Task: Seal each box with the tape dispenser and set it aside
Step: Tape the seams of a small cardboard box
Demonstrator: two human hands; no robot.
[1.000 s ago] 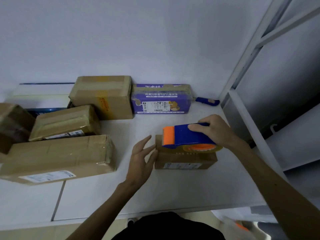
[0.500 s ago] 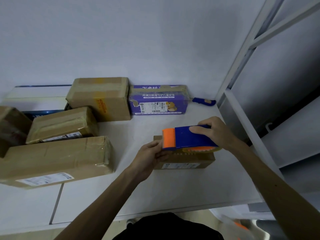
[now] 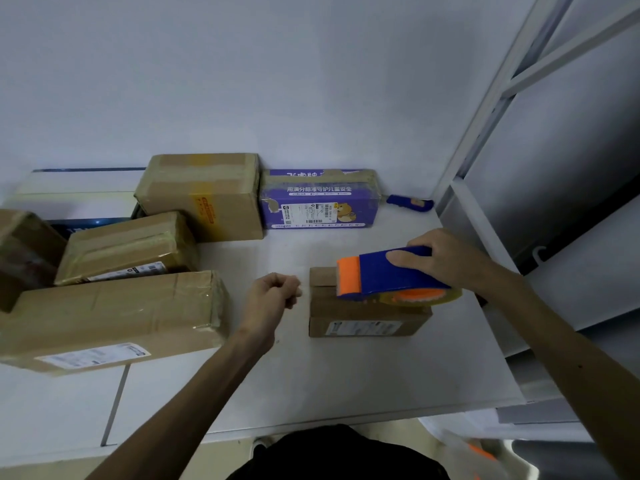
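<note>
A small brown cardboard box with a shipping label on its front lies on the white table, right of centre. My right hand grips the blue and orange tape dispenser from above and holds it on the box's top, orange end to the left. The clear tape roll sticks out under it. My left hand hovers just left of the box with curled fingers, thumb and fingertips pinched together on what looks like the clear tape's end.
Several taped brown boxes lie on the left: a long one in front, two behind it. A purple box and a blue-handled tool lie by the wall. A white metal rack borders the right.
My left hand went from flat beside the box to the dispenser's orange end, then drew away leftward with its fingers pinched. The dispenser stayed on the box.
</note>
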